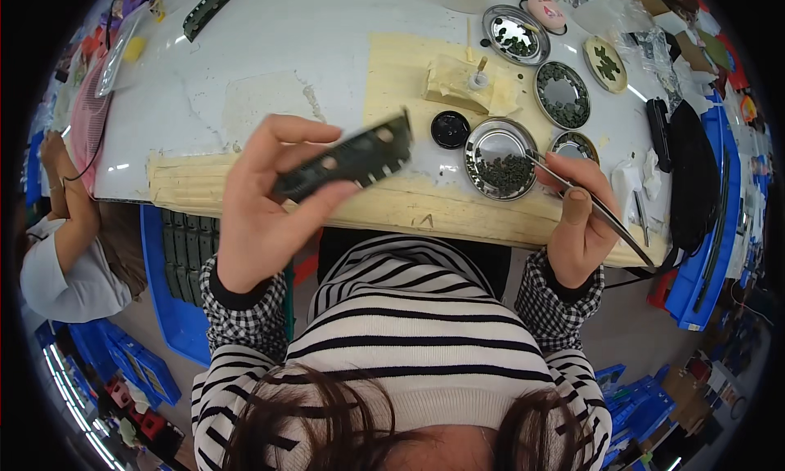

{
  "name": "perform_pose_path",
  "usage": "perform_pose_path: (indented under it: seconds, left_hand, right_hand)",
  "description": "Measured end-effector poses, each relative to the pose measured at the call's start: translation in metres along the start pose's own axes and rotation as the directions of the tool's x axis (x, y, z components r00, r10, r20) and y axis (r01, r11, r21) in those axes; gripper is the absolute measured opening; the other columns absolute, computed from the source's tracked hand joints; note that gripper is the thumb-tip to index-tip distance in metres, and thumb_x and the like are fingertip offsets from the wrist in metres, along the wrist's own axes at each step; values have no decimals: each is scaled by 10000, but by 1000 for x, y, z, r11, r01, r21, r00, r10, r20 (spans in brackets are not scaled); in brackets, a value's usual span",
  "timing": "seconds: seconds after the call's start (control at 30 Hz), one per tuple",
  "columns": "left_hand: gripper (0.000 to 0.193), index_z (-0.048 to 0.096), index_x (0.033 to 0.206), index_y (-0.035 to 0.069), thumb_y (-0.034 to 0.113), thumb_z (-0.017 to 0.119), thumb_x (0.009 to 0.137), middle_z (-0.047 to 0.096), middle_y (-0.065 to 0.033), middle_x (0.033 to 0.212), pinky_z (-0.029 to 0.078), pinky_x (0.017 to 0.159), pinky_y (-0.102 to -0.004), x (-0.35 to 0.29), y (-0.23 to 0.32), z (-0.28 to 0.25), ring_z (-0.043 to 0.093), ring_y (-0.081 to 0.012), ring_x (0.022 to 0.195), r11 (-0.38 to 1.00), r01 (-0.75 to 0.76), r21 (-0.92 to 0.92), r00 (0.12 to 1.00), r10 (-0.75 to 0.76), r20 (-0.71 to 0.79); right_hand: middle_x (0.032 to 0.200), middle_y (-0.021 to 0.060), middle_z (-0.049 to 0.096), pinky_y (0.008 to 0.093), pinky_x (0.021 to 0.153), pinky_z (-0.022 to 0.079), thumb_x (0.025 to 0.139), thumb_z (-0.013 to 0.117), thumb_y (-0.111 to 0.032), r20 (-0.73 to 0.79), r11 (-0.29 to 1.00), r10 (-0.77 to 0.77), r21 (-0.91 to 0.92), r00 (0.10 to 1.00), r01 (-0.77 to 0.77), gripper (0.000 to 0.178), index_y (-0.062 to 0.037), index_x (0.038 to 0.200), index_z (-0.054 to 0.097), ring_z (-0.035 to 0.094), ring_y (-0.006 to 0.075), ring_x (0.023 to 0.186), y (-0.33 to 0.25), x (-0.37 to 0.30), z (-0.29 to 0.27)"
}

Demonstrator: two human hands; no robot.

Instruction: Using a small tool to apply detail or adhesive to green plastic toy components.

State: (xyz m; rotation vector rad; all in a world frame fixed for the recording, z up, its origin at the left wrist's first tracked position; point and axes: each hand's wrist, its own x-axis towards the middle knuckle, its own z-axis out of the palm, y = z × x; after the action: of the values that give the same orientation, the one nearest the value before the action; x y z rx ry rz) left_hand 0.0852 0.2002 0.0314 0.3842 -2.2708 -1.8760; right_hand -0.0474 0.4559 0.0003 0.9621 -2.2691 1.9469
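Note:
Between the thumb and fingers of my left hand [274, 197] is a long dark green molded part [352, 159], tilted and raised over the table's near edge. It has round holes and small notches along one side. My right hand [582, 217] grips metal tweezers [601, 208], whose tips reach the right rim of a round metal dish [496, 130]. Small dark green pieces [504, 175] are heaped in that dish. Whether the tips pinch a piece is too small to tell. One finger of my right hand has a tan covering.
Beside the dish stand a black round container [450, 129] and a tape-covered block [458, 88] with a small cup. More dishes of green pieces [562, 95] lie farther right. Another dark green part [211, 9] rests far left. Below the table, a blue crate [184, 332] holds similar parts. A person sits at left.

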Motion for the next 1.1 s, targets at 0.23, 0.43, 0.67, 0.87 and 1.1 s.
perform_pose_path:
  seconds: [0.23,0.43,0.67,0.87,1.1]
  left_hand:
    - [445,543,1244,-3,-28,654,814,612,-124,1079,446,932,-321,-1,-9,-33,590,-190,1022,935,-249,-252,913,140,-382]
    - [360,518,1267,38,73,564,911,600,-147,1216,390,1037,-455,13,-48,-27,543,-267,1179,371,-278,-886,960,69,-272]
    - [407,461,1325,7,100,524,935,529,-78,1052,396,734,-240,18,-39,12,407,-119,809,231,2,-973,998,-67,-14]
    - [467,321,1423,34,130,457,987,553,-142,1172,512,930,-337,11,-21,28,582,-200,1070,571,131,-811,985,-166,42]
    - [363,373,1350,47,143,430,1005,468,-206,1332,565,873,-354,9,-10,42,629,-257,1048,701,197,-686,978,-186,91]
  right_hand:
    - [862,107,663,254,705,465,923,584,-82,53,995,86,-60,995,-83,188,54,1034,653,595,157,785,8,0,4]
    - [781,84,639,271,628,410,901,611,-84,65,975,48,-220,997,-33,132,3,969,684,540,174,690,15,1,6]
    - [739,74,613,295,611,400,899,609,-92,87,955,46,-297,995,-18,119,-11,918,694,514,191,667,13,4,9]
    - [755,80,630,313,624,406,896,609,-99,107,946,22,-325,994,14,120,-14,903,693,515,208,671,16,5,10]
    - [763,87,642,306,635,413,900,599,-99,103,953,32,-304,994,0,129,-7,919,688,531,210,675,12,6,8]
